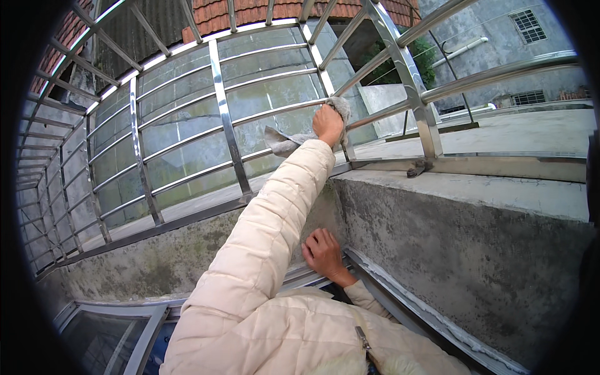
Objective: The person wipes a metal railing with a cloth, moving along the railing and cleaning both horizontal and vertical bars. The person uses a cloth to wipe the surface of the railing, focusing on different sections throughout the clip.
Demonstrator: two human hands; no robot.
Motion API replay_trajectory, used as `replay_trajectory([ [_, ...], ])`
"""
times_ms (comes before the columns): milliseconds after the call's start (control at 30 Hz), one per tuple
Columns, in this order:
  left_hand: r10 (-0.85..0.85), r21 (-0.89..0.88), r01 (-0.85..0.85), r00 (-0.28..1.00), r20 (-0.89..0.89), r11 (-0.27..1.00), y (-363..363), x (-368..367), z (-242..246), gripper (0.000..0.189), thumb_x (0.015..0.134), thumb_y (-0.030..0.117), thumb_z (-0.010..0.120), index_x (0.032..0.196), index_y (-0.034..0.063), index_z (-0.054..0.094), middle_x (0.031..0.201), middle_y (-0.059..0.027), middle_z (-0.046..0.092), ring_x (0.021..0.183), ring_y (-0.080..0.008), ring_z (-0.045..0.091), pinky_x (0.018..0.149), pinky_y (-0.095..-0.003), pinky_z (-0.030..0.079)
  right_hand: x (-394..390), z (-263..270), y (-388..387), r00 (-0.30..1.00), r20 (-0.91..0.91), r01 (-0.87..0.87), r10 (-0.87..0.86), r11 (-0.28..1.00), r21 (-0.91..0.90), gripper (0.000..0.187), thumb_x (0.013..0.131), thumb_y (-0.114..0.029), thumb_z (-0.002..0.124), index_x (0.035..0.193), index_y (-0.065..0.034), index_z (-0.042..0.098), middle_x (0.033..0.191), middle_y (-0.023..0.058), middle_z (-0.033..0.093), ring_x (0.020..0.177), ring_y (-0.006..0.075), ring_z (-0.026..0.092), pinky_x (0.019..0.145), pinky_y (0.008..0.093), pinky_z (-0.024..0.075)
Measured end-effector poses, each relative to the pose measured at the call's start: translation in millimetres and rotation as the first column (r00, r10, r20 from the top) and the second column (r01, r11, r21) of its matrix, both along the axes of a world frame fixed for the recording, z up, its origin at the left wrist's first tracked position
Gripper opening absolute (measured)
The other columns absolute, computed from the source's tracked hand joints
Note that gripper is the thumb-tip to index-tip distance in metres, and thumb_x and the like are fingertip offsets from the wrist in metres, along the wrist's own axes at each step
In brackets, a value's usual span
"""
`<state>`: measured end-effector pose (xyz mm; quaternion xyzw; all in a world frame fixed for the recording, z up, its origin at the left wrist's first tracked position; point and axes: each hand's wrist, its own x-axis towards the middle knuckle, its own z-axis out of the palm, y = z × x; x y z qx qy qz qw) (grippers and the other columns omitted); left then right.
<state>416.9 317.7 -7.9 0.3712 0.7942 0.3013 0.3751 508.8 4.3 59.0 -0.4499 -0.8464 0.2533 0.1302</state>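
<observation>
At the corner of the stainless steel railing (223, 112), my left hand (328, 124) is closed on a grey cloth (287, 142). Part of the cloth wraps over the railing near an upright, and a loose end hangs to the left of my wrist. My left arm, in a padded cream sleeve, reaches up and away. Lower down, my right hand (323, 253) is beside the stained concrete wall (393, 243), just above the window frame (300, 277). Its fingers are curled, and its palm side is hidden.
A metal clamp or bracket (420, 168) is at the railing's foot on the concrete ledge (506, 190). A sliding window (108, 335) is at the lower left. Beyond the bars are red roof tiles (262, 11), a corrugated roof (136, 42) and a grey building wall (497, 70).
</observation>
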Motion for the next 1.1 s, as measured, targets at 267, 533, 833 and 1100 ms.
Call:
replay_trajectory([
  [267, -0.22, 0.168, 0.182, 0.944, 0.245, 0.969, -4.0, -24.3, -16.2, 0.034, 0.081, 0.02, 0.062, 0.105, -0.0045, 0.064, 0.106, -0.0279, 0.066, 0.103, -0.0446, 0.062, 0.09, -0.0462, 0.049, -0.3, 1.7, -0.3, 1.0, 0.01, -0.004, 0.004, 1.0, 0.003, 0.013, 0.078, -0.012, 0.067, 0.078, -0.0062, 0.056, 0.087, 0.0101, 0.051, 0.084, 0.0288, 0.053, 0.072, 0.0402, 0.0434],
  [533, -0.141, 0.108, 0.132, 0.987, 0.082, 0.985, -6.3, -16.0, -4.0, 0.028, 0.079, 0.017, 0.059, 0.096, -0.0042, 0.066, 0.101, -0.0273, 0.067, 0.098, -0.0441, 0.064, 0.088, -0.0493, 0.05, -1.2, 1.6, 0.6, 1.0, -0.013, 0.006, -0.006, 1.0, 0.001, 0.014, 0.077, -0.01, 0.068, 0.076, -0.0048, 0.055, 0.084, 0.0109, 0.051, 0.081, 0.0307, 0.053, 0.069, 0.0412, 0.0435],
  [833, 0.063, 0.088, -0.061, 0.998, -0.019, 0.994, -1.5, -8.8, -1.0, 0.023, 0.082, 0.022, 0.063, 0.086, 0.0019, 0.073, 0.09, -0.0241, 0.07, 0.088, -0.0407, 0.068, 0.08, -0.0497, 0.053, 0.6, -0.1, 0.1, 1.0, 0.006, -0.016, 0.016, 1.0, 0.026, 0.013, 0.079, -0.012, 0.067, 0.079, -0.0061, 0.055, 0.087, 0.0097, 0.05, 0.082, 0.0289, 0.053, 0.071, 0.0399, 0.0434],
  [1100, -0.152, 0.153, 0.063, 0.709, 0.689, 0.986, 0.1, -44.1, -57.1, 0.029, 0.079, 0.017, 0.063, 0.1, -0.0022, 0.071, 0.092, -0.0232, 0.071, 0.088, -0.0365, 0.069, 0.074, -0.0422, 0.051, 0.1, 3.2, -0.6, 1.0, -0.02, -0.002, 0.003, 1.0, 0.031, 0.013, 0.079, -0.012, 0.067, 0.079, -0.0059, 0.055, 0.086, 0.0102, 0.05, 0.083, 0.0294, 0.052, 0.071, 0.0401, 0.0428],
])
